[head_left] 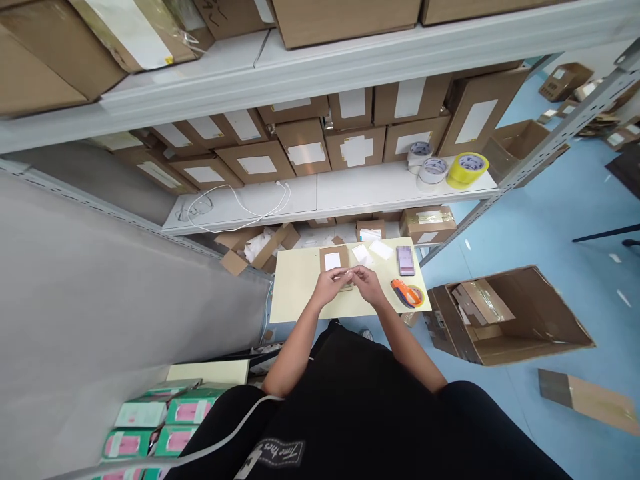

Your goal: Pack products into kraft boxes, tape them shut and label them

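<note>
My left hand (330, 285) and my right hand (367, 283) meet over the middle of a pale yellow table (295, 287). Their fingertips are pinched together around something too small to make out. Under the fingers a small tan item is partly hidden. Just behind my left hand lies a brown cardboard box (327, 252) with a white label. White papers (381, 250) rest behind my right hand. Farther right are a purple item (405, 261) and an orange tape dispenser (404, 292) beside a yellow tape roll (418, 295).
Shelves (350, 193) with labelled boxes stand beyond the table, holding tape rolls (467, 169) and a white cable (250, 218). An opened box (260, 248) sits at the table's back left. A large open carton (520, 320) stands on the floor at right; a grey wall (150, 280) is left.
</note>
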`<move>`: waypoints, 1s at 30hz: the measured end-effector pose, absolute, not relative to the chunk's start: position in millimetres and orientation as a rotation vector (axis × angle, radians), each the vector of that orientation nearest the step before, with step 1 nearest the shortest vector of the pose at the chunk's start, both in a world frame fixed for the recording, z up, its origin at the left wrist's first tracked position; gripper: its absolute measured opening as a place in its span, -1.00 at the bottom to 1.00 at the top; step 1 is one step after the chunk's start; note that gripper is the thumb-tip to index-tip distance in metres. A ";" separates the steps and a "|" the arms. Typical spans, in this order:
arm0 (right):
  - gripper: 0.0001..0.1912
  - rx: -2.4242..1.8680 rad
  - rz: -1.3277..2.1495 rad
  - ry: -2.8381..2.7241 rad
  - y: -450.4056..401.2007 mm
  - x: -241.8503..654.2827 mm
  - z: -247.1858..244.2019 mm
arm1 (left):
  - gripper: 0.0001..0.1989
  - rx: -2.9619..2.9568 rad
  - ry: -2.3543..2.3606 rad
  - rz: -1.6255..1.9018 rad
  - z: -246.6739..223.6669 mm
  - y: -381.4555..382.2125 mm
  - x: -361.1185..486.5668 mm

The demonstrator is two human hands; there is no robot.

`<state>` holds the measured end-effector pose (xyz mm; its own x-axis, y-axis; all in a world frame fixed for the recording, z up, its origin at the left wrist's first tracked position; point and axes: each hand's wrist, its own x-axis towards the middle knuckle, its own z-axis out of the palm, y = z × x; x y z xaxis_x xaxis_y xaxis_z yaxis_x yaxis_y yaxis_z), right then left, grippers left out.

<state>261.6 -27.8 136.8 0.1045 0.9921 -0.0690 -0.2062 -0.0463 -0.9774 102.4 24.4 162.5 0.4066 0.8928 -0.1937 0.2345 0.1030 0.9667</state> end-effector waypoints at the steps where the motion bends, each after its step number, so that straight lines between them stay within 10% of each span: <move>1: -0.64 -1.145 1.259 -0.958 -26.5 260.3 137.5 | -0.47 1.358 1.076 0.692 162.3 25.1 102.5; 10: -0.65 -1.243 1.250 -0.921 0.5 241.2 134.3 | -0.17 0.934 0.942 0.776 147.2 47.4 75.7; 30: -0.67 -1.492 1.106 -0.659 134.4 73.0 98.8 | -0.46 0.533 1.498 1.437 117.1 123.0 -188.4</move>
<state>73.0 134.4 98.8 0.4068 0.8688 -0.2825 -0.1649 -0.2343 -0.9581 -188.4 123.0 117.1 -0.4463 0.8316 -0.3306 -0.2954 0.2118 0.9316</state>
